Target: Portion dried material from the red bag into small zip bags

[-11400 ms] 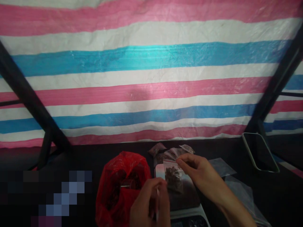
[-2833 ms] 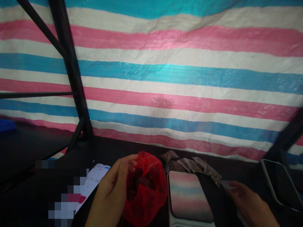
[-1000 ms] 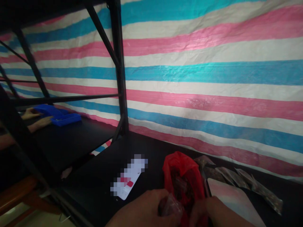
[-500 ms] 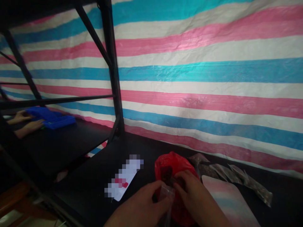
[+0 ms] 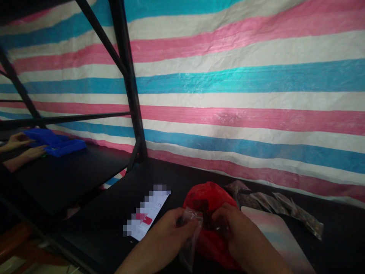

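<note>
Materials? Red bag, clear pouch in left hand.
The red bag looks like thin glossy plastic film: translucent, with sharp creases. The clear pouch in the left hand also looks like flexible plastic, see-through and shiny at its folds; the exact polymer can't be told.

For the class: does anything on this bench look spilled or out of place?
Nothing is spilled. The only untidy spot is the small filled packets lying in a loose, overlapping row behind the pastel pad, one end jutting past it.
</note>
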`<action>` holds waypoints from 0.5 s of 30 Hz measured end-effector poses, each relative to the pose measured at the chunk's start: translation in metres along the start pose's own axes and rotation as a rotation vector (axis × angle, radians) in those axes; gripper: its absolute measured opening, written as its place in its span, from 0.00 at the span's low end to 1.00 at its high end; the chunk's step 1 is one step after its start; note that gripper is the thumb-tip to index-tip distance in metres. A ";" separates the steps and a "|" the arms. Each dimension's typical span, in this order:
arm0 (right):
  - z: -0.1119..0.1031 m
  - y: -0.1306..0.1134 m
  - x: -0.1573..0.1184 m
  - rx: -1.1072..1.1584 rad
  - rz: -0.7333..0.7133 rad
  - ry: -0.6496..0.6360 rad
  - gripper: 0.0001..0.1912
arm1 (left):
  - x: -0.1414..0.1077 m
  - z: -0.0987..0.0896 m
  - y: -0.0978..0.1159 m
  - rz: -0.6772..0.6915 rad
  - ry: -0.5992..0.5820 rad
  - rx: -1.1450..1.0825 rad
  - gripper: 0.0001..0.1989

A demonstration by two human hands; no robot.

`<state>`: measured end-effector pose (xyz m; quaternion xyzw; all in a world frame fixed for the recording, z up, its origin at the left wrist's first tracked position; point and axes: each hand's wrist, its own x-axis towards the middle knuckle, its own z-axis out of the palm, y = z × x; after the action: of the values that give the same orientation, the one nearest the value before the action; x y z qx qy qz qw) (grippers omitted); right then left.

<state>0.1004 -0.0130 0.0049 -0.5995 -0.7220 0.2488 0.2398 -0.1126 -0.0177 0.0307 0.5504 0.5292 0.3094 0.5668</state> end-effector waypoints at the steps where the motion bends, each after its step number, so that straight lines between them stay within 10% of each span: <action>1: 0.000 0.001 -0.001 0.016 0.013 -0.014 0.26 | 0.000 0.001 0.001 -0.003 -0.014 -0.075 0.19; 15: 0.007 -0.010 0.008 0.052 0.065 0.065 0.27 | 0.013 0.005 -0.001 -0.060 0.082 -0.578 0.11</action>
<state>0.0870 -0.0071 0.0063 -0.6241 -0.6871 0.2557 0.2704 -0.1047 -0.0077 0.0252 0.3375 0.4577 0.4522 0.6871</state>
